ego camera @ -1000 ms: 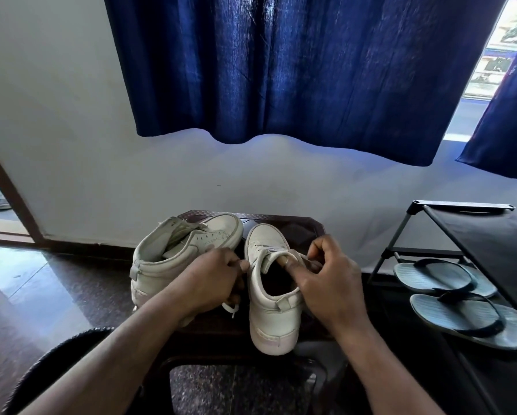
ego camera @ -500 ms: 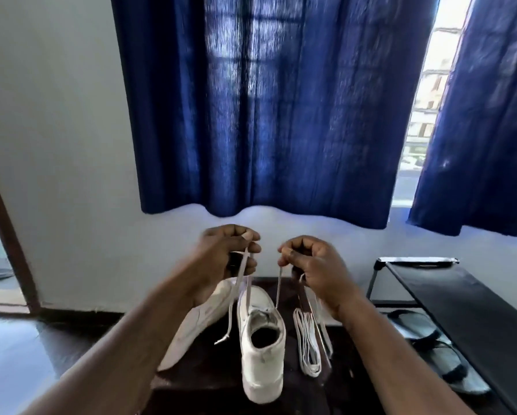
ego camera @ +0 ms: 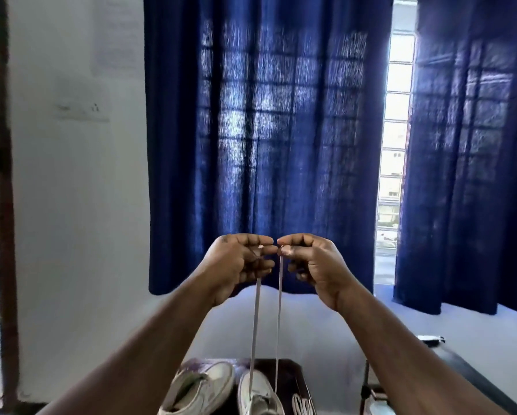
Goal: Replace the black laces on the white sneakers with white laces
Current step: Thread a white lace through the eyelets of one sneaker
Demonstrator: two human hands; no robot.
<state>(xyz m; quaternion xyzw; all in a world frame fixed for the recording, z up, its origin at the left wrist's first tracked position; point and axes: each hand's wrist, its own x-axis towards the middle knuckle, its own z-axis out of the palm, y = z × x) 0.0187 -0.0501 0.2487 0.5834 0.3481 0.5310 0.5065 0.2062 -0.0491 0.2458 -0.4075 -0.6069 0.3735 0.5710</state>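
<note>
Before blue curtains point(ego camera: 266, 139), left hand point(ego camera: 236, 265) and right hand point(ego camera: 314, 265) each pinch 1 end of the white lace point(ego camera: 255, 319), which runs down to the right sneaker point(ego camera: 257, 396).

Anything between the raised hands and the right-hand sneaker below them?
Head view: only two strands of white lace, one pinched by the left hand, one by the right hand, running down to the sneaker.

White sneakers, one white lace drawn straight up

The right sneaker point(ego camera: 258, 396) stands upright, toe toward the worktop's point(ego camera: 284, 369) far edge. The white lace point(ego camera: 255, 319) rises from it in two straight strands, side by side. The left sneaker point(ego camera: 200, 390) leans on its side just beside it. A bundled spare lace point(ego camera: 303, 407) lies to its right.
</note>
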